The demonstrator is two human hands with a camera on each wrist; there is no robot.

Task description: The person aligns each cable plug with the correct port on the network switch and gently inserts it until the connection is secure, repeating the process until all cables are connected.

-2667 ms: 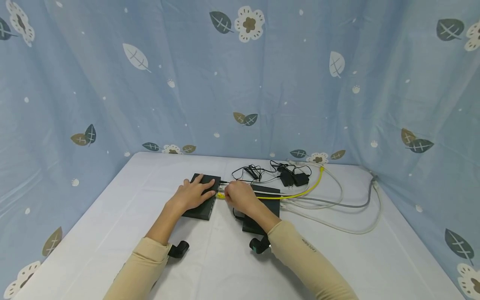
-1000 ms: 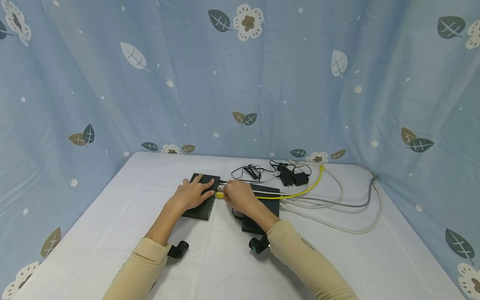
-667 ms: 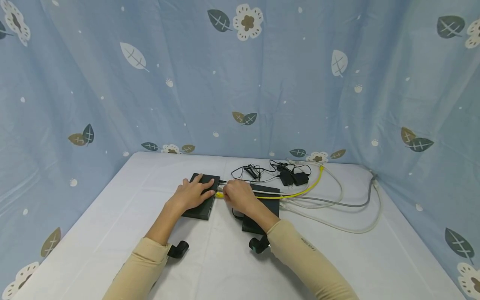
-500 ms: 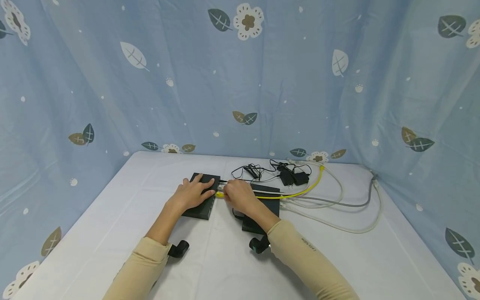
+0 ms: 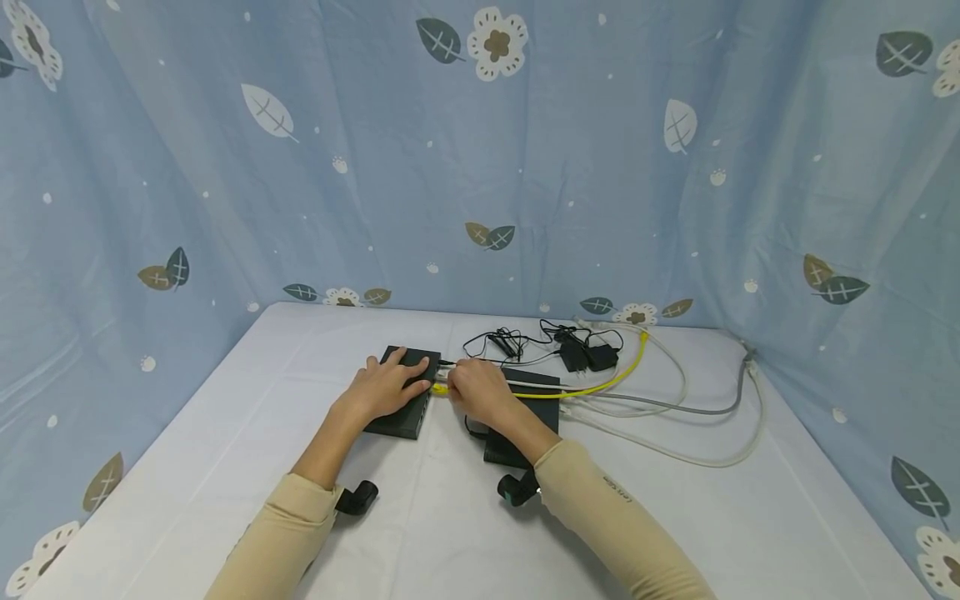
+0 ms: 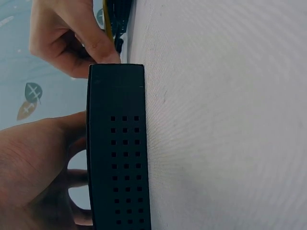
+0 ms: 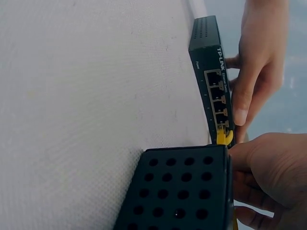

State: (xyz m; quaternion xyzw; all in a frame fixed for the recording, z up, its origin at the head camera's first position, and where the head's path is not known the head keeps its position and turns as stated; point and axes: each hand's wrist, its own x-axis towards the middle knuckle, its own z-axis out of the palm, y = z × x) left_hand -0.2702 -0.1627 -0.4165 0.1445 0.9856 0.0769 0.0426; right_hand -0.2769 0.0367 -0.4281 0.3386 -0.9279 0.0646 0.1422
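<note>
My left hand [image 5: 378,390] lies with fingers spread over the top of a black TP-LINK network switch [image 7: 211,76], pressing it to the table. My right hand [image 5: 480,390] has curled fingers and pinches a network cable at the switch's port side; its fingers hide the held plug, and I cannot tell whether it is the white or the yellow one. A yellow network plug [image 7: 223,137] sits in a port, with several ports open beside it. The yellow cable [image 5: 570,395] runs under my right hand and off to the right.
A second black switch [image 5: 525,417] with round holes lies under my right forearm. Behind it are black power adapters [image 5: 588,357] with tangled cords. Grey cable [image 5: 697,411] and white cable [image 5: 690,458] loop across the right of the white table [image 5: 187,433]. A patterned blue curtain [image 5: 360,167] surrounds it.
</note>
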